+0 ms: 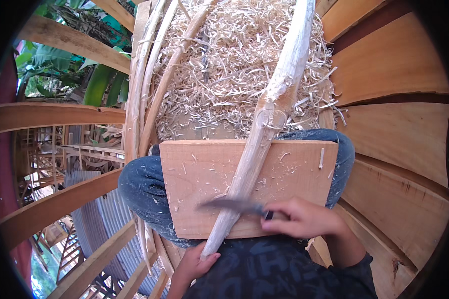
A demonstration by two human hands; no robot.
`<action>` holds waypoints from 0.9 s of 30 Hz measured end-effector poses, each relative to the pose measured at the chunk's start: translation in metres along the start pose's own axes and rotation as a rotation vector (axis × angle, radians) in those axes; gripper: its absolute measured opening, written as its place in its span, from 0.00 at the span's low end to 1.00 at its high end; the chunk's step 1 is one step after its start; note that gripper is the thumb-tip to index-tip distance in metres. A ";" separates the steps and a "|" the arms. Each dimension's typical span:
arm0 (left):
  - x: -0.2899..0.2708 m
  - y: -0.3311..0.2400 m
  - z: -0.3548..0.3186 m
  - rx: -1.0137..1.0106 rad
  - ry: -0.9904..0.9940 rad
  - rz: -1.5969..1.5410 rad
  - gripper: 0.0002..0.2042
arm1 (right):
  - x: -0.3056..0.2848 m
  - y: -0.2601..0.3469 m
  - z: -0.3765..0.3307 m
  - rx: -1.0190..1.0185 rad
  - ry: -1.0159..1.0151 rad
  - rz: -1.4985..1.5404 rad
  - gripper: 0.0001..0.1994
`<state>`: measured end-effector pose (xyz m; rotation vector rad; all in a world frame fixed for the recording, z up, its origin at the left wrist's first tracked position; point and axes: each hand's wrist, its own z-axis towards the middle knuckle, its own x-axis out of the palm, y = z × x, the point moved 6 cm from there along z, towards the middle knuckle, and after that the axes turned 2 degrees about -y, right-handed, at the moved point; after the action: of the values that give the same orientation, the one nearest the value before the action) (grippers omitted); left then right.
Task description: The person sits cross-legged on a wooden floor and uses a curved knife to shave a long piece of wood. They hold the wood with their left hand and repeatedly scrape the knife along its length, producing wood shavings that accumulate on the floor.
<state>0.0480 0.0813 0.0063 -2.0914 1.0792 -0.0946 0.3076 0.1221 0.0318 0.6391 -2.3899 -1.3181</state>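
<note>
One pale, knotty wooden pole (pixel 255 154) in the left hand (pixel 195 263), a metal-bladed knife (pixel 234 205) in the right hand (pixel 300 218).

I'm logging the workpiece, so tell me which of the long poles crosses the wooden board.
The thick, pale pole whose lower end is in the left hand; it lies across the board. The thinner poles lie to its left, beside the shavings.

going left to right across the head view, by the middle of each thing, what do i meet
corrugated sheet → denim-clad left knee → left hand → knife → right hand → plank wall
</note>
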 end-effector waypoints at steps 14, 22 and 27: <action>0.002 0.002 0.003 -0.002 0.022 0.022 0.18 | -0.037 0.001 -0.014 0.041 -0.440 0.163 0.11; 0.002 0.002 -0.003 0.011 -0.012 -0.032 0.16 | -0.040 -0.006 -0.018 0.124 -0.567 0.384 0.05; 0.002 0.002 -0.001 0.017 0.004 -0.016 0.17 | -0.024 -0.011 -0.013 -0.138 -0.541 0.222 0.05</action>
<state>0.0477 0.0785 0.0058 -2.0857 1.0609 -0.1154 0.3367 0.1211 0.0274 -0.0381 -2.6361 -1.6982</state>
